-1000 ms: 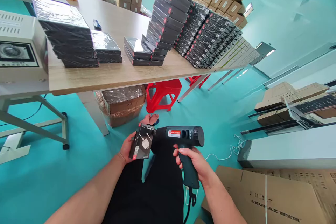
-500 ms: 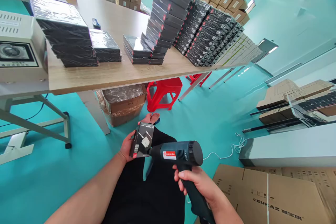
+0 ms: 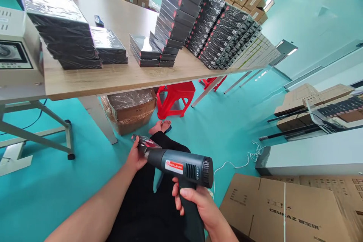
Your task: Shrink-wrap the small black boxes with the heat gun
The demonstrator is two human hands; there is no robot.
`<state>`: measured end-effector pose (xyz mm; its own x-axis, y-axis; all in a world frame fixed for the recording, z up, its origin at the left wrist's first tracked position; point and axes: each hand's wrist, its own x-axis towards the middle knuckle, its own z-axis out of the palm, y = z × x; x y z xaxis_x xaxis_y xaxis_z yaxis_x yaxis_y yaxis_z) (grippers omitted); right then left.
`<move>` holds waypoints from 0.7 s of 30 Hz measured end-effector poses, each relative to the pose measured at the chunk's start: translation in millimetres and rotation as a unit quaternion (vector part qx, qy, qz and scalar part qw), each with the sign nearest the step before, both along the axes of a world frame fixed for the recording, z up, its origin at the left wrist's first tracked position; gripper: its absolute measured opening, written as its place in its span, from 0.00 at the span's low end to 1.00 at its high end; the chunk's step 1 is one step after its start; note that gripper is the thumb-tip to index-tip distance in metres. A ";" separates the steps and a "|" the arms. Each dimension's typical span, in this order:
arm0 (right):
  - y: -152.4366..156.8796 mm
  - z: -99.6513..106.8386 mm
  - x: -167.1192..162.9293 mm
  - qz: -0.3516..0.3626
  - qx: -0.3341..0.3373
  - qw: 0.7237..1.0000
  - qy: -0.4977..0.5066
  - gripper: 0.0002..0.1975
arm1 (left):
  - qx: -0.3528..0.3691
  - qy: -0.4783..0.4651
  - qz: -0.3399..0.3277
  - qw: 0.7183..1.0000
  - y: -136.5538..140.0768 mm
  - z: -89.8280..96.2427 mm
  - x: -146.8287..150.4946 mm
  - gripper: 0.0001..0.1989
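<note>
My left hand (image 3: 137, 157) grips a small black product box (image 3: 149, 142) over my lap, tilted so that a narrow side and part of its printed face show. My right hand (image 3: 195, 198) is wrapped around the handle of a dark blue heat gun (image 3: 181, 164) with a red and white label. The gun's nozzle points left at the box and sits very close to it; whether they touch I cannot tell. Part of the box is hidden behind my fingers and the nozzle.
On the wooden table (image 3: 113, 81) stand film-wrapped black boxes (image 3: 65, 30), a tall stack of black boxes (image 3: 177, 11) and a grey machine (image 3: 17, 53). Below are an open carton (image 3: 133, 113) and a red stool (image 3: 177, 98). Large cartons (image 3: 280, 208) and a white cable (image 3: 235, 165) lie right.
My left hand has turned the box from its printed front facing up to a tilted, edge-on position. The heat gun has shifted left and slightly down with my right hand.
</note>
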<state>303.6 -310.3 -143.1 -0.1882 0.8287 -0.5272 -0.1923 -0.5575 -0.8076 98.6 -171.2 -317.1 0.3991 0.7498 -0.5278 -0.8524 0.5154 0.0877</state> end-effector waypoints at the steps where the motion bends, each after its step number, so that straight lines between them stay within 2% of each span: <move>1: 2.2 -1.9 -0.7 -0.028 0.011 0.999 -0.018 0.17 | -0.001 -0.007 0.011 1.000 0.0 -0.5 -1.4 0.23; 4: 8.8 -5.5 1.8 -0.054 0.011 0.996 -0.066 0.15 | -0.018 -0.024 0.017 0.999 -0.8 -1.3 -4.6 0.24; 8: 10.7 -5.2 0.8 0.014 0.018 0.999 -0.034 0.15 | -0.027 -0.025 0.008 0.999 -0.1 -4.9 -3.1 0.22; 11: 11.6 -4.6 -0.5 -0.022 0.038 0.998 -0.051 0.16 | -0.024 -0.027 0.001 0.999 0.0 -6.9 -1.4 0.23; 14: 12.4 -3.0 2.5 -0.026 0.012 0.996 -0.085 0.14 | -0.019 -0.034 -0.008 0.999 -1.1 -6.7 -2.5 0.23; 16: 10.9 -1.7 2.5 0.019 -0.009 0.998 -0.064 0.14 | -0.012 -0.034 -0.003 0.999 -1.4 -7.2 -3.4 0.20; 18: 8.7 -1.3 -1.4 0.045 -0.003 0.999 -0.027 0.15 | -0.004 -0.034 0.003 0.999 -0.8 -9.1 -3.4 0.18; 21: 8.6 -1.4 -9.4 0.004 0.035 0.999 -0.018 0.16 | -0.011 -0.036 -0.008 0.999 0.6 -13.1 -2.4 0.18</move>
